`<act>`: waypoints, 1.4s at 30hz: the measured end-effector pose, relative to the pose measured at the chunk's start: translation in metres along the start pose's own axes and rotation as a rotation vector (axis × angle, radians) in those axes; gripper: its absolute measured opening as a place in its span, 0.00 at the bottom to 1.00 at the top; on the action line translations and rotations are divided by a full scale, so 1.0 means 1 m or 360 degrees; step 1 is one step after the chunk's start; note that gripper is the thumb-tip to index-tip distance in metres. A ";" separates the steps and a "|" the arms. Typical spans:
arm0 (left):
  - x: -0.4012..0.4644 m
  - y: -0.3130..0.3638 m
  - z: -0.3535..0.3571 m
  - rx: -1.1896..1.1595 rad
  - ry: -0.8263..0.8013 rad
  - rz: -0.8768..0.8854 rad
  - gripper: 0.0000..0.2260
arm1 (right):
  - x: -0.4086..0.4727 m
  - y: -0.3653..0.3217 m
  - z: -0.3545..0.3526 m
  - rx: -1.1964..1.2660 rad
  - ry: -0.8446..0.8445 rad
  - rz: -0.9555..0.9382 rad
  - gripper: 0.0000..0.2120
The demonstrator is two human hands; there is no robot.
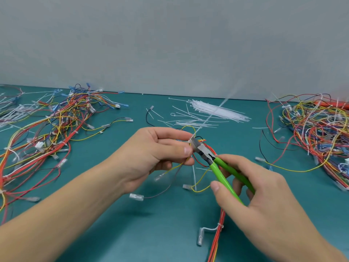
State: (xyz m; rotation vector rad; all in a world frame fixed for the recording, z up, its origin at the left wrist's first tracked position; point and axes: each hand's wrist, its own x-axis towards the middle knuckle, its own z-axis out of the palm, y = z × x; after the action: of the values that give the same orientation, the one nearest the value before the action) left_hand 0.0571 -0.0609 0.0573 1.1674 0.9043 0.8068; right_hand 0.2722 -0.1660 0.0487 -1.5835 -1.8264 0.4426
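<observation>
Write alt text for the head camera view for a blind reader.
A right hand holds green-handled cutters at a white cable tie on a wire bundle pinched by the left hand. Loose cable ties and tangled wire harnesses lie on the teal table.

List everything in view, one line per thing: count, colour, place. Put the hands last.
cutters: one, green handles, nose at the tie on the held wires
wire bundle: one, mostly red, orange and yellow, from the left hand towards the near edge
cable tie tail: one, white, sticking up from the bundle, blurred
cable tie pile: many, white, centre back of the table
left wire heap: one heap, mixed colours, left side
right wire heap: one heap, mixed colours, right side
table: one, teal
wall: grey, behind the table
left hand: pinches the bundle
right hand: grips the cutters
</observation>
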 end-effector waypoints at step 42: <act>-0.001 -0.004 -0.001 0.0361 0.0013 -0.0017 0.11 | 0.014 0.005 0.003 0.1420 -0.0198 0.0562 0.16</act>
State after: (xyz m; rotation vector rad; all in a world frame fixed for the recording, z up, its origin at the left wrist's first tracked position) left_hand 0.0563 -0.0621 0.0529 1.3558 1.0279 0.7136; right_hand 0.2738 -0.1509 0.0469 -1.2219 -1.1286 1.3224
